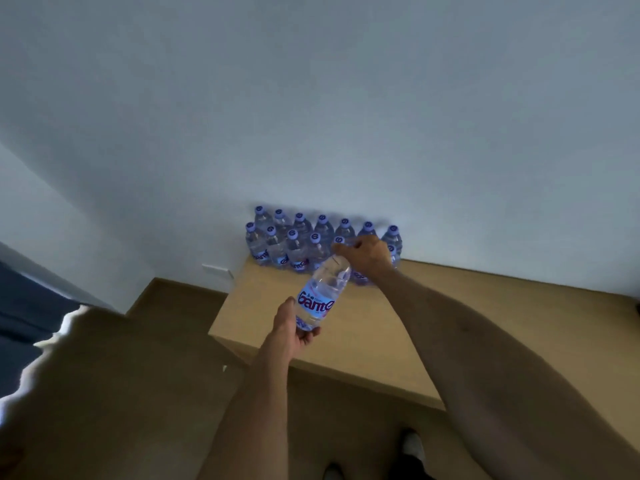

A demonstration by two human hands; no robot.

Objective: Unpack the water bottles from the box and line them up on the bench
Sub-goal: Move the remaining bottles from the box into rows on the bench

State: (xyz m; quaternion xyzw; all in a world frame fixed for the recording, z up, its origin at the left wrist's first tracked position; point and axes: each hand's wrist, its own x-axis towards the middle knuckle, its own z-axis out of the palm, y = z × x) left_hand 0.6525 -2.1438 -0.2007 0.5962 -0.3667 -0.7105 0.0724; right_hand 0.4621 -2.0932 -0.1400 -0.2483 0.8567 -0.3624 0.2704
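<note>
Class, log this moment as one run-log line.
left hand: holds water bottle | right hand: at bottle rows | bench

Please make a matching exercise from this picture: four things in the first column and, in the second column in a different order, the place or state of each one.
1. left hand
2. right hand
3. bottle rows
4. bench

A. stand against the wall
B. grips the base of a tilted bottle
C. light wood, carries the bottles
D. reaches a bottle in the front row

Pairs: 1-B, 2-D, 3-A, 4-C
</note>
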